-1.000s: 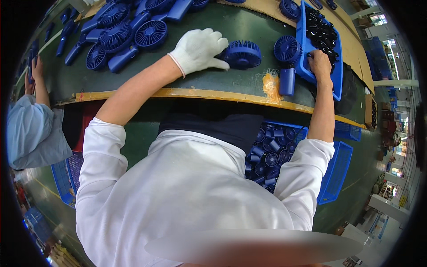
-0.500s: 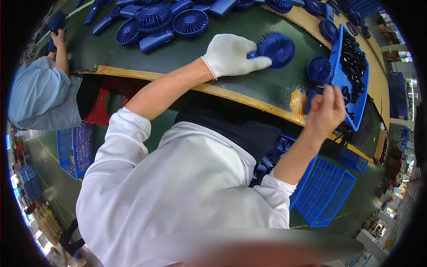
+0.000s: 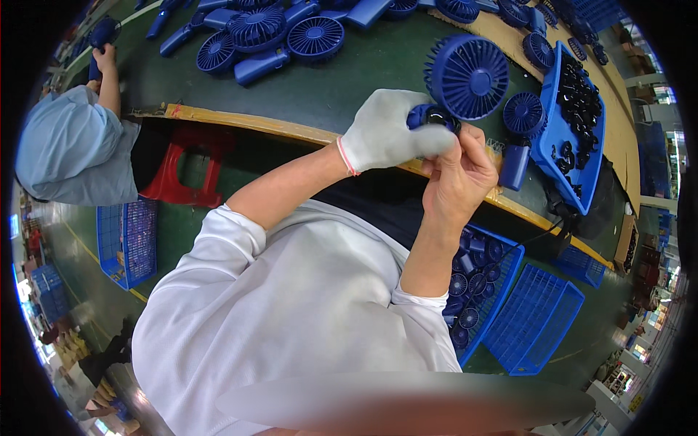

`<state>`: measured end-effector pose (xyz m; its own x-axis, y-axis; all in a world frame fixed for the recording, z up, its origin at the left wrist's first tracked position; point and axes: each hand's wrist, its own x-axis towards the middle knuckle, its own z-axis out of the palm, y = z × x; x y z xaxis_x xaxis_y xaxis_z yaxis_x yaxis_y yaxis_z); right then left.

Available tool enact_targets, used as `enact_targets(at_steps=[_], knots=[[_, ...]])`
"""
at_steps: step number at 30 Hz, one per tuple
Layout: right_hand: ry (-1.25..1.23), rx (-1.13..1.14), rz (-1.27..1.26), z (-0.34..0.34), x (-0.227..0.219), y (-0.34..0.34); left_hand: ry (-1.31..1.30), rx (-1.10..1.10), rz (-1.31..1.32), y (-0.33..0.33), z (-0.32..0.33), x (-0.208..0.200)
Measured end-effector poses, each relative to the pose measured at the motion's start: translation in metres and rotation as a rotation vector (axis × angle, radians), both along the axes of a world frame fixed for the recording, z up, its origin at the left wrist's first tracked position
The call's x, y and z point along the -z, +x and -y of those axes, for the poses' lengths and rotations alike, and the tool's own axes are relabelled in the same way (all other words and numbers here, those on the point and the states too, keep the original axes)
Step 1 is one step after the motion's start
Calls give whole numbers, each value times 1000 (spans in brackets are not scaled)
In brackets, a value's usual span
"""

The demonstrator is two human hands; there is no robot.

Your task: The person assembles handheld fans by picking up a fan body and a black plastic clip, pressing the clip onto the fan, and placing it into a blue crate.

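My left hand, in a white glove, is closed round the handle of a blue handheld fan, whose round head points up and away from me. At the handle's near end sits a small, shiny black part. My bare right hand pinches at that end, thumb and fingertips meeting the black part beside my left thumb. The fingers partly hide the exact contact. Just right of my hands, another blue handheld fan lies on the green tabletop.
A blue tray of small black parts stands at the right. Several blue fans lie piled at the far side. Below the wooden table edge are a crate of fans and a red stool. A co-worker is at the left.
My right hand has moved left from beside the tray to the fan in my left hand. The left hand has come nearer to me, turning the fan with its head upward.
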<state>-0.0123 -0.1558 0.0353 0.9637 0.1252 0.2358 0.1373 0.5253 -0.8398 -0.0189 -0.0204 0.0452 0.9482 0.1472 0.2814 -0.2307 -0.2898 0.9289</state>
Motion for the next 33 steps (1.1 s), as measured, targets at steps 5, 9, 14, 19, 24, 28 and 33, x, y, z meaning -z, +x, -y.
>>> enact_targets(at_steps=[5,9,14,19,24,28,33], knots=[[-16,-26,-9,6,10,7,252,-13,-88,1,-1,-10],[-52,-21,-105,9,27,16,227,-41,-21,8,-4,4],[-59,-62,-148,-9,26,19,150,34,-130,8,-8,13],[-148,-183,-395,-11,28,23,-489,211,-352,-2,0,14],[-609,146,-23,-13,3,12,-171,61,-60,2,7,50],[-835,183,300,4,-10,28,656,9,243,-7,-18,37],[-1439,518,454,53,-27,61,765,-549,299,-29,-98,21]])
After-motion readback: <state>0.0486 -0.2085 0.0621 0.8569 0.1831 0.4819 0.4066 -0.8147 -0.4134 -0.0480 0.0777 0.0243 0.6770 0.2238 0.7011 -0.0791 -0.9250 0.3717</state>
